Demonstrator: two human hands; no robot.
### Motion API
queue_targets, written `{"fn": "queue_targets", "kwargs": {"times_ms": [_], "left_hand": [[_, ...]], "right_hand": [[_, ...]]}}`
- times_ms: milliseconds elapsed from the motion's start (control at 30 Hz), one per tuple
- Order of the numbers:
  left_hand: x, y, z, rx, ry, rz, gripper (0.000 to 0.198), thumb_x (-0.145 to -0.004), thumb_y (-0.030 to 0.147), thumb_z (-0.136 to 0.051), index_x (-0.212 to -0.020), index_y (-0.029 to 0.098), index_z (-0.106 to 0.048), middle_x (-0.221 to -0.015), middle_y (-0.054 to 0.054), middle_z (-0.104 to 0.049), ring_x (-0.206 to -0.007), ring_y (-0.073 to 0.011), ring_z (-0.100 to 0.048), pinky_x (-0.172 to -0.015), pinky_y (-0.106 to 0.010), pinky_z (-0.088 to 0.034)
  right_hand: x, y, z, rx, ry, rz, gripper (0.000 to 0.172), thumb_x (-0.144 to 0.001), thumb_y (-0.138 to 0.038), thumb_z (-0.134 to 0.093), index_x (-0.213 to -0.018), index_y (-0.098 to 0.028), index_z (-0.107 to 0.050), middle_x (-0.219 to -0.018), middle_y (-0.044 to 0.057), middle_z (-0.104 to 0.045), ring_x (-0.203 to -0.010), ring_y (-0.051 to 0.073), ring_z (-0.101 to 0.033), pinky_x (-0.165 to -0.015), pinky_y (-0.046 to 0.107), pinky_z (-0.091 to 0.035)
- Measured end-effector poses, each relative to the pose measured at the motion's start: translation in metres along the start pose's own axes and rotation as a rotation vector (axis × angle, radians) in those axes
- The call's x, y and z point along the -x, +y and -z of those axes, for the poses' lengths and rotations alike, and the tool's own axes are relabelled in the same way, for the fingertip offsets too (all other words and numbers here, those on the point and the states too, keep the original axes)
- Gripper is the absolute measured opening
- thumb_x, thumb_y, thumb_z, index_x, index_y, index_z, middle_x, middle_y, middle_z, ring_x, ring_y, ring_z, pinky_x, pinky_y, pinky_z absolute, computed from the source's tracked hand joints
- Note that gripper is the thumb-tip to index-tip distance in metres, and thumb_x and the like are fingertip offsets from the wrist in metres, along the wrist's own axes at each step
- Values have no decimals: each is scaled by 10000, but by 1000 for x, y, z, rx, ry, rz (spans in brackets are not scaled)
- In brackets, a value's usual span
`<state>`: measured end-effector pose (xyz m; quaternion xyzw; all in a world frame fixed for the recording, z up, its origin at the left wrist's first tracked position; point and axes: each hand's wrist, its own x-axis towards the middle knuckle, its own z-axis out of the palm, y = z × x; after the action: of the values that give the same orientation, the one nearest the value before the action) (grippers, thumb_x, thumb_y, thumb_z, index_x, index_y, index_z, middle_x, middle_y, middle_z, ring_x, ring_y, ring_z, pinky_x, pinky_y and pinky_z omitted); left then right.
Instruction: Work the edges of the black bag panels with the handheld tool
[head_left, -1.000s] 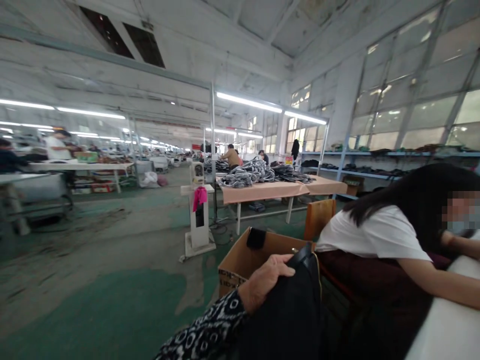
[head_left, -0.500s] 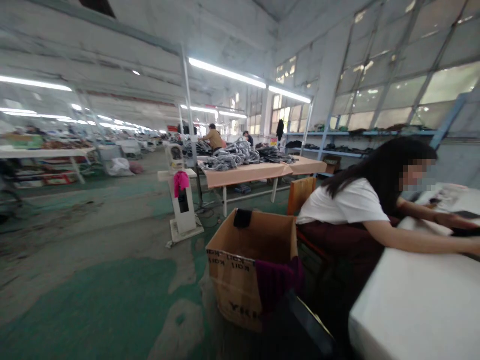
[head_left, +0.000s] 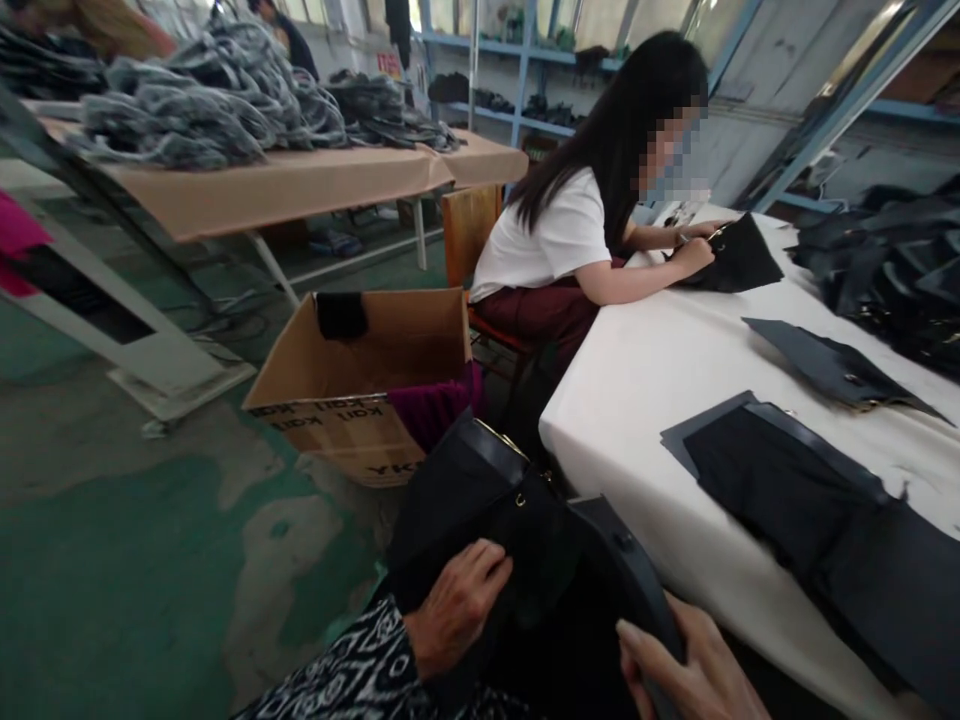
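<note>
Black bag (head_left: 480,500) being held in both hands beside the white worktop (head_left: 637,400).
Its long axis is running up-left; left hand (head_left: 457,605) fingers are pressing its side, right hand (head_left: 694,675) fingers are curling around its strap (head_left: 637,580).

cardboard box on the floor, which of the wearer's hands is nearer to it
Left. The left hand grips the black bag just below the cardboard box; the right hand is further off, toward the white table, on the bag's dark flap.
</note>
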<state>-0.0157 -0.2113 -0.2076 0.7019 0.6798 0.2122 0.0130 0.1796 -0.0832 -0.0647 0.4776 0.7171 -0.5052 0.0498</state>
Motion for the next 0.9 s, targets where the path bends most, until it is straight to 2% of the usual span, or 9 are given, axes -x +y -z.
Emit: {"fn": "queue_targets", "kwargs": {"times_ms": [100, 200, 267, 333, 467, 633, 767, 833, 900], "left_hand": [[-1, -3, 1, -44, 256, 52, 356, -830, 13, -426, -1151, 116, -539, -1115, -107, -535, -1113, -229, -474, -961, -409, -449], [-3, -7, 3, -112, 360, 202, 468, -808, 1, -474, -1251, 153, -483, -1272, -132, -446, -1238, -276, -379, -1025, -499, -364], [-2, -10, 2, -147, 345, 324, 528, -816, 35, -497, -1323, 151, -408, -1320, -145, -415, -1257, -281, -360, -1033, -504, -355], [0, -12, -2, -153, 298, 385, 547, -832, 68, -498, -1357, 122, -353, -1295, -149, -448, -1209, -254, -408, -999, -456, -400], [4, -16, -8, -140, 270, 394, 534, -846, 77, -484, -1359, 109, -342, -1220, -129, -504, -1103, -209, -474, -921, -377, -458], [4, -15, -5, -124, 258, 410, 529, -849, 81, -472, -1361, 119, -347, -1223, -125, -506, -1121, -216, -471, -937, -375, -459], [6, -15, -9, -72, 262, 423, 547, -850, 82, -458, -1378, 142, -328, -1229, -123, -507, -1127, -220, -474, -943, -381, -468], [7, -17, -9, -28, 268, 473, 561, -855, 69, -423, -1396, 153, -299, -1250, -132, -496, -1148, -228, -469, -958, -404, -464], [9, -19, -3, 73, 218, 527, 544, -865, 75, -376, -1397, 166, -306, -1257, -156, -490, -1173, -262, -462, -968, -479, -448]], "right_hand": [[-14, 0, -8, -63, -69, -16, 308, -789, -478, -474, -707, -182, -498, -479, -30, -515, -423, 112, -502, -436, 200, -401], [-24, 4, -15, -110, -140, -20, 284, -784, -458, -493, -738, -179, -473, -472, -42, -506, -375, 92, -459, -395, 188, -363], [-29, 5, -18, -115, -158, -24, 269, -789, -441, -501, -745, -178, -470, -466, -46, -503, -373, 88, -455, -390, 181, -354], [-33, 4, -19, -107, -165, -30, 258, -798, -429, -501, -755, -176, -475, -469, -47, -507, -384, 88, -468, -400, 178, -363], [-42, -4, -18, -109, -209, -7, 234, -808, -399, -497, -753, -172, -475, -460, -49, -511, -374, 85, -465, -401, 178, -365], [-69, -12, -16, -98, -200, 58, 308, -822, -430, -470, -669, -162, -486, -406, -34, -499, -343, 86, -440, -397, 190, -346], [-85, -13, -9, -89, -219, 56, 396, -833, -496, -461, -624, -162, -505, -392, -18, -497, -345, 96, -432, -414, 214, -352], [-83, -18, -4, -69, -226, 63, 417, -830, -528, -485, -619, -173, -533, -433, 2, -527, -414, 128, -500, -472, 239, -407], [-81, -30, -1, -47, -260, 118, 378, -800, -545, -555, -664, -194, -584, -565, 31, -606, -583, 173, -595, -585, 257, -469]]}}
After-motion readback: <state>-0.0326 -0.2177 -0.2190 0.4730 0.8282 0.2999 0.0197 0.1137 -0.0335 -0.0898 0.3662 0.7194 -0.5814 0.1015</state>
